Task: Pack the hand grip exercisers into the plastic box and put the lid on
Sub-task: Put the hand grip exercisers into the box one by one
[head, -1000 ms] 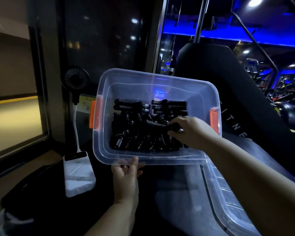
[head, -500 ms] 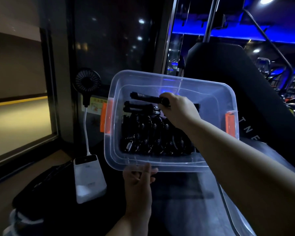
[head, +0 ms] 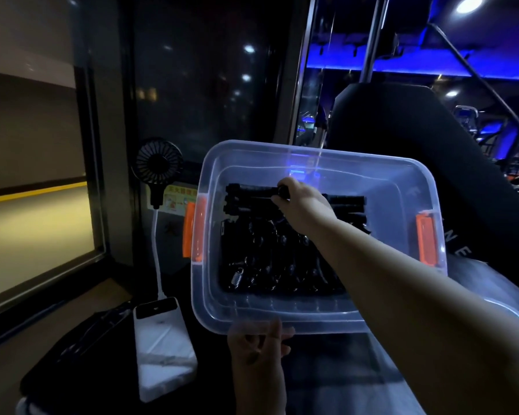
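hand grip exercisers [head: 270,259]: black heap on the floor of the plastic box [head: 282,320], more stacked along its far edge.
exerciser handle [head: 252,190]: pinched in the curled fingers of the right hand [head: 303,202] near the far-left corner, likely to fill that row.
left hand [head: 258,351]: fingers wrapped round the near rim, apparently tipping the box for sight.
lid [head: 492,292]: off, by the box's right edge.

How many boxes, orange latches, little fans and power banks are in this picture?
plastic box: 1
orange latches: 2
fan: 1
power bank: 1
Total: 5
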### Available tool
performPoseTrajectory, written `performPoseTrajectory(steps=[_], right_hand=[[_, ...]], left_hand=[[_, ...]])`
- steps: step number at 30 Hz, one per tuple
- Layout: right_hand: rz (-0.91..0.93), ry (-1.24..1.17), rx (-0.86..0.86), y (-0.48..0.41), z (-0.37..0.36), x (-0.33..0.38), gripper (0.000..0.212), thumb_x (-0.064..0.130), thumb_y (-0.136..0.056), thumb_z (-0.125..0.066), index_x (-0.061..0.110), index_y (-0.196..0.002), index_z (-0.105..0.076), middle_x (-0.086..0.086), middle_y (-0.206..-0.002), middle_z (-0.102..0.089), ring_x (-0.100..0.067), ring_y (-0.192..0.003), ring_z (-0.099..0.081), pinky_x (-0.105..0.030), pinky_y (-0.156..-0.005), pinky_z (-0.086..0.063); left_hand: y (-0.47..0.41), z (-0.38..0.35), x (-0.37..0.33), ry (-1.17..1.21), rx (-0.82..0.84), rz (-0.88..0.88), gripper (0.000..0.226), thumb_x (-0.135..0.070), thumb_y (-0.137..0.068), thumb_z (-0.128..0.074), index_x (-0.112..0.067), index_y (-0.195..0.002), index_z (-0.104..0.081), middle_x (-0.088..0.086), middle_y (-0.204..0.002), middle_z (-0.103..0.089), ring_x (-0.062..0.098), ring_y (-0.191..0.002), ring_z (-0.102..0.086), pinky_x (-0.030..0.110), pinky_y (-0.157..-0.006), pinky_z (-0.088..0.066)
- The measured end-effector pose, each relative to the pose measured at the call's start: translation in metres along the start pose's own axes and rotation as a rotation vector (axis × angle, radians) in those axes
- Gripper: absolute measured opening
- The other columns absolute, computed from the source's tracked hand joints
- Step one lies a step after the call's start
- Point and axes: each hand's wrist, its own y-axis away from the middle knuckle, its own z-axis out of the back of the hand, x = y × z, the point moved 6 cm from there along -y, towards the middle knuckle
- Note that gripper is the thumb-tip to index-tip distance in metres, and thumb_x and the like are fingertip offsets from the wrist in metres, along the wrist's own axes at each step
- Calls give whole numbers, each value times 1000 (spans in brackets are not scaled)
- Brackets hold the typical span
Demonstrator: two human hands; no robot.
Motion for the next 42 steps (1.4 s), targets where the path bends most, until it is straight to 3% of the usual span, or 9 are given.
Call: performPoseTrajectory(steps=[7, 10, 13, 16, 21, 29, 33, 36, 42], right_hand=[[-129, -82, 88, -6, -11, -8, 26, 45, -95, -31, 25, -107, -44, -1, -106, -57, -29, -88, -52, -35, -73, -34], [-131, -26, 76, -7, -9, -7, 28, 38, -97, -29, 22, -113, -46, -4, -114, -57, -27, -100, -49, -35, -78, -33], [-128, -16, 83, -9, -11, -6, 32, 39, -100, -28, 20, -118, -47, -4, -121, -56, -27, -111, -48, -36, -80, -35], [-143, -28, 69, -9, -14, -8, 31, 40, -101, -28, 19, -116, -46, -4, -120, -56, -27, -106, -49, -37, -78, -35], [-168, -52, 41, -5, -18, -10, 27, 41, -100, -32, 18, -111, -41, -5, -124, -51, -30, -106, -48, -36, -77, -33], [-192, -120, -90, 13, -10, -4, 47, 51, -95, -44, 22, -130, -34, -5, -135, -33, -31, -115, -48, -36, -83, -38], [-151, -106, -133, 30, 5, -15, 45, 51, -93, -45, 22, -127, -36, -7, -132, -34, -33, -114, -49, -37, -83, -37], [-163, -48, -111, 44, 13, -29, 46, 51, -93, -45, 20, -126, -38, -10, -130, -35, -35, -113, -49, -38, -82, -38], [-227, -33, -91, 76, 21, -62, 48, 53, -92, -46, 21, -127, -39, -12, -130, -36, -35, -117, -46, -41, -92, -39]], left_hand=[[-5, 0, 5, 45, -13, 15, 15, 11, -85, -58, 6, -92, -45, 27, -68, -65, 16, -47, -61, 18, -42, -42], [-6, 0, 5, 55, -47, -13, 20, 12, -84, -57, -2, -87, -43, 17, -64, -64, 18, -48, -64, 18, -41, -41], [-7, 1, 7, 47, -59, -7, 21, 13, -84, -57, -2, -87, -42, 29, -66, -62, 18, -46, -62, 17, -40, -40], [-7, 1, 8, 30, -61, 0, 17, 13, -84, -57, 5, -93, -44, 37, -71, -60, 14, -42, -58, 17, -40, -40], [-7, 0, 4, 28, -12, -32, 18, 4, -82, -63, 6, -86, -46, 23, -59, -65, 13, -45, -58, 17, -42, -40], [-4, -1, -1, -9, -13, -53, 22, 2, -84, -61, 9, -99, -46, 22, -66, -67, 17, -55, -64, 20, -47, -45], [2, 0, -6, -18, -5, -13, 27, -9, -86, -63, -4, -105, -45, 19, -78, -71, 10, -61, -65, 21, -57, -48], [4, -1, -9, -18, -30, -11, 21, -7, -87, -60, -8, -98, -42, 20, -85, -67, 13, -65, -69, 17, -55, -50], [9, -5, -15, -59, -72, -16, 21, -3, -91, -57, -17, -89, -41, 1, -80, -60, 4, -60, -67, 28, -64, -47]])
